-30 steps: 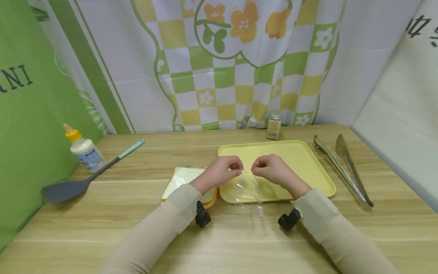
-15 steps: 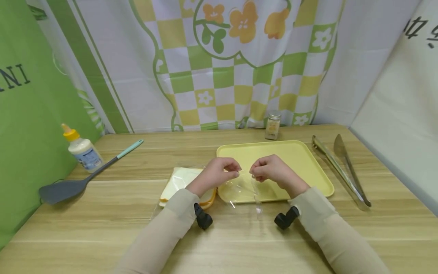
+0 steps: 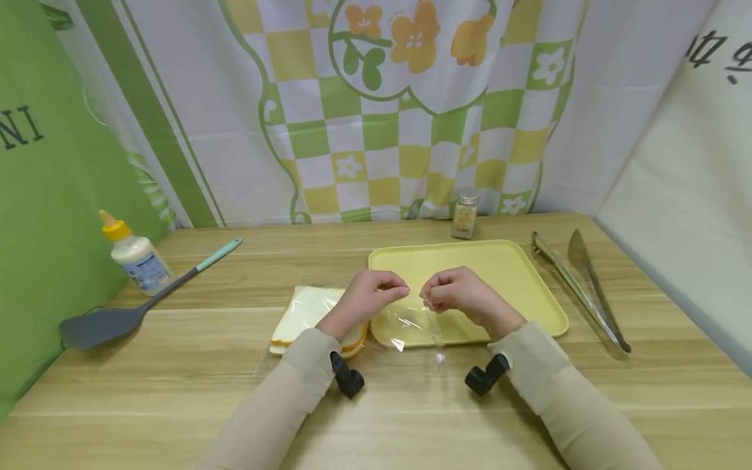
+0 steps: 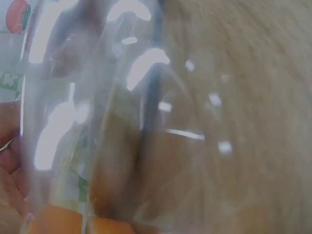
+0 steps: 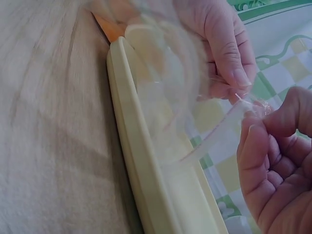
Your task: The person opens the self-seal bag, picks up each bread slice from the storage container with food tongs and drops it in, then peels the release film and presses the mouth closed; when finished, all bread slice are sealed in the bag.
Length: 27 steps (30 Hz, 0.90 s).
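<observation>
Left hand (image 3: pixel 369 297) and right hand (image 3: pixel 467 295) each pinch clear plastic film (image 3: pixel 404 324) | film hangs over near edge of yellow tray (image 3: pixel 517 287) | bread slices (image 3: pixel 308 311) to its left | wood-grain table (image 3: pixel 411 431) | far: checked floral curtain (image 3: pixel 352 134) | left: green cloth (image 3: pixel 41 215) | right: white cloth (image 3: pixel 693 228)

"NI" (image 3: pixel 22 127) on green cloth (image 3: pixel 59 183); black characters (image 3: pixel 705 49) on right-hand white cloth (image 3: pixel 693 170).
</observation>
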Available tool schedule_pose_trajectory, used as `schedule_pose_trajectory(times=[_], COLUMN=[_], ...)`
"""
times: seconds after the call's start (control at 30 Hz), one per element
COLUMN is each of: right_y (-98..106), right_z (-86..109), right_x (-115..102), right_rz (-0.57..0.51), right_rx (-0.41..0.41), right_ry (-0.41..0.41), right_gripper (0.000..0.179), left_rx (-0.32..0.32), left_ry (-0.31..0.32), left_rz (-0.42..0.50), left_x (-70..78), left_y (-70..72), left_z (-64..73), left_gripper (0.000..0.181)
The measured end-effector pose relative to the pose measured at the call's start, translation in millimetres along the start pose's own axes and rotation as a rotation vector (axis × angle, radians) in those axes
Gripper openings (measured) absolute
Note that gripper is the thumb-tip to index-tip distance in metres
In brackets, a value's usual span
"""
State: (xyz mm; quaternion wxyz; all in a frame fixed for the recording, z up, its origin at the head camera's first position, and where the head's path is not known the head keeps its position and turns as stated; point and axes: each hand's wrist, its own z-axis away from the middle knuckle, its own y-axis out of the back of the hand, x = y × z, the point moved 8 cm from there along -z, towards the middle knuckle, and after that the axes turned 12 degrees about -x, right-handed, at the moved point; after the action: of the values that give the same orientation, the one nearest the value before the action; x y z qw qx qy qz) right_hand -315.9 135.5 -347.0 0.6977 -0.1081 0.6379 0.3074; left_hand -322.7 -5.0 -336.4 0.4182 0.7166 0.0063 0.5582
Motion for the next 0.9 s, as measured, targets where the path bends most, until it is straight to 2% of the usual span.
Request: schedule_pose_trajectory(times=[0.2, 0.4, 0.63, 0.8, 0.9], right_y=[-2, 0, 0, 2, 2], right_z=[-0.1, 2.5, 4.1, 2.6, 1.6], right_x=[-3, -8, -20, -21, -21], right_rz=[-0.015, 0.002, 0.102, 0.183, 0.197], right_rx=[-0.019, -0.074, -0.194, -0.223, -0.234], right_ry=[0.048, 0.138, 0.199, 0.189, 0.183], right_gripper=[0.020, 0.032, 0.032, 0.027, 0.023], left_rx=[0.061, 0.105, 0.087, 0.062, 0.060], left_ry=[-0.038, -0.040, -0.038, -0.051, -0.055], left_rz=[0.013, 0.100, 0.149, 0.176, 0.175], left_x=[1.5, -0.1, -0.9, -1.1, -2.6], left_y=[2.5, 6.2, 6.2, 5.0, 4.2], left_z=[2.3, 4.7, 4.8, 3.6, 3.0], left_gripper=[0.013, 0.013, 0.016, 0.017, 0.017])
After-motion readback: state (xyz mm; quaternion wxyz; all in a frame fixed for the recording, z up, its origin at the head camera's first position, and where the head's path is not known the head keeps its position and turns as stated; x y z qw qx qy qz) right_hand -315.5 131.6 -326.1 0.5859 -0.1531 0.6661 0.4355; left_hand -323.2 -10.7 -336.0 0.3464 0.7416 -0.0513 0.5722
